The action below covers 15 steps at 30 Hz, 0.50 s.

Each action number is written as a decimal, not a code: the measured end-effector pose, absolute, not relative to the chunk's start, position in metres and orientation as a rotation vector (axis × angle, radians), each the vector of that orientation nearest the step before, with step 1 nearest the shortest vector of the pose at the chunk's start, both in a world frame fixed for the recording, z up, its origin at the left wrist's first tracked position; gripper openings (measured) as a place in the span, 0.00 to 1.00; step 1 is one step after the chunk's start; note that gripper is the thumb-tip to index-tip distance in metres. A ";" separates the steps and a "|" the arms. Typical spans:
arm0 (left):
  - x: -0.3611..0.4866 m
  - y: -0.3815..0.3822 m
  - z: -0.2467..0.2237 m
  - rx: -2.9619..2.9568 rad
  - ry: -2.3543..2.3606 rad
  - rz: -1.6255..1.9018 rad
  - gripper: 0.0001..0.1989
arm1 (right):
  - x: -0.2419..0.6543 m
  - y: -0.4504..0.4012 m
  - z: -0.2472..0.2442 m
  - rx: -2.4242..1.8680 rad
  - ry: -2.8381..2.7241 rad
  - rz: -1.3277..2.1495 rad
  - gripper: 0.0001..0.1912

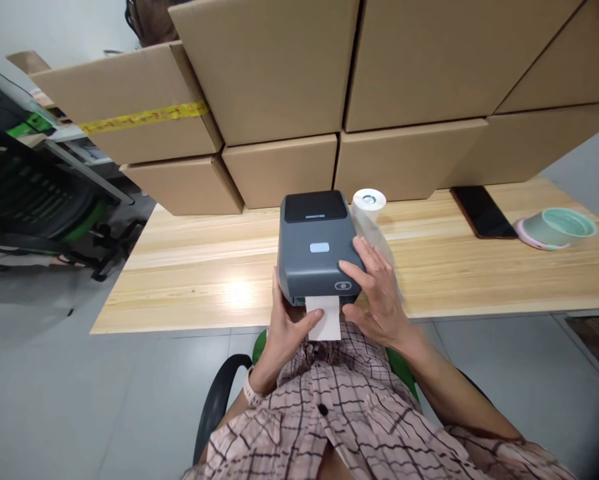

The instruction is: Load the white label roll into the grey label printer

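A dark grey label printer stands at the front edge of the wooden table, its front towards me. A white paper strip hangs out of its front slot. My left hand is at the printer's lower left corner, with the thumb on the strip and the other fingers partly hidden beneath. My right hand rests on the printer's right front corner, fingers apart and holding nothing. Behind the right hand, a white label roll stands beside the printer, with a pale translucent strip trailing from it.
Stacked cardboard boxes line the back of the wooden table. A black phone lies at the right, next to a green cup. An office chair stands on the floor at the far left.
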<state>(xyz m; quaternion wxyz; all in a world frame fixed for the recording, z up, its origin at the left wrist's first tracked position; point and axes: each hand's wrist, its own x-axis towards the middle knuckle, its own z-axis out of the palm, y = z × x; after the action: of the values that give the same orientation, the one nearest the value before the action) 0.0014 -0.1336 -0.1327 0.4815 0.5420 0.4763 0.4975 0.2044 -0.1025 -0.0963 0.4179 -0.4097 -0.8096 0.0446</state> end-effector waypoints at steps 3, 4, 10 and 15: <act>0.001 -0.127 -0.136 1.374 1.163 1.218 0.52 | 0.204 -0.089 -0.085 -0.965 -2.009 0.036 0.33; 0.000 -0.125 -0.138 1.391 1.175 1.224 0.53 | 0.204 -0.082 -0.079 -0.948 -2.007 0.022 0.33; -0.002 -0.124 -0.147 1.390 1.317 1.223 0.61 | 0.200 -0.029 -0.022 -0.936 -1.926 0.121 0.37; -0.007 -0.128 -0.146 1.375 1.292 1.191 0.59 | 0.202 0.014 0.021 -0.879 -1.860 0.361 0.33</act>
<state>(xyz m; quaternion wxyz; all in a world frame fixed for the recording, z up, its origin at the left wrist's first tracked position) -0.0072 -0.1277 -0.1464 0.4395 0.5535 0.5203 0.4794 0.2022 0.0140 0.0205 0.5025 -0.3637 -0.7700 0.1494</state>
